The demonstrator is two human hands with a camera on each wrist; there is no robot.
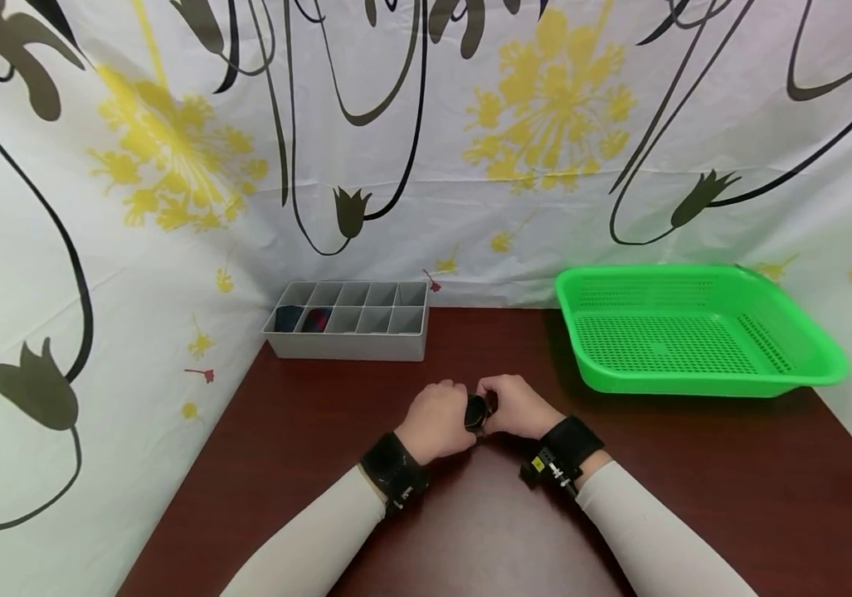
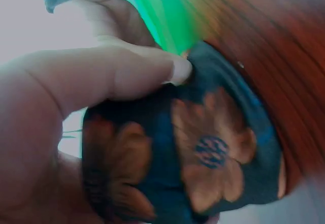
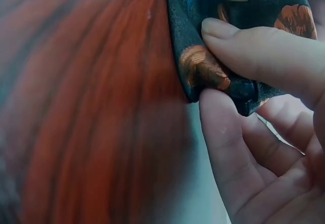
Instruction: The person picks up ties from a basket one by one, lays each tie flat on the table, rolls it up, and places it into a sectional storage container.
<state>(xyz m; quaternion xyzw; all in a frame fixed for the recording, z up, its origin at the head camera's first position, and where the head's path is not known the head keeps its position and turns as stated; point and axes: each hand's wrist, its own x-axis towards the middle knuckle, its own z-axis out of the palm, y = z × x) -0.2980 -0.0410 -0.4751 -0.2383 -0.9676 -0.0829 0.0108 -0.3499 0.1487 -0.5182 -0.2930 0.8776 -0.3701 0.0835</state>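
A patterned cloth backdrop (image 1: 426, 124), white with yellow flower heads and dark stems, fills the upper part of the head view and runs down the left edge.

A grey divider box (image 1: 351, 332) stands at the centre left of the frame, at the far edge of the dark wooden table (image 1: 284, 464). Its two leftmost front compartments hold dark items; their kind cannot be told.

The left hand (image 1: 436, 421) sits at the centre of the frame, just above the table surface. A black wrist strap and a pale sleeve cover the forearm. In the left wrist view, the thumb and fingers curl round the folded dark cloth (image 1: 477, 412) and clamp it. The cloth is dark blue with orange flower print.

The cloth is held between both hands, at the middle of the frame, over the table and well apart from both containers.

The right hand (image 1: 517, 406) touches the left hand's side of the cloth from the right. In the right wrist view, the thumb and forefinger pinch one edge of the cloth (image 3: 213, 66), with the table's wood grain beneath.

A green perforated basket (image 1: 694, 332) rests on the table at the centre right of the frame.
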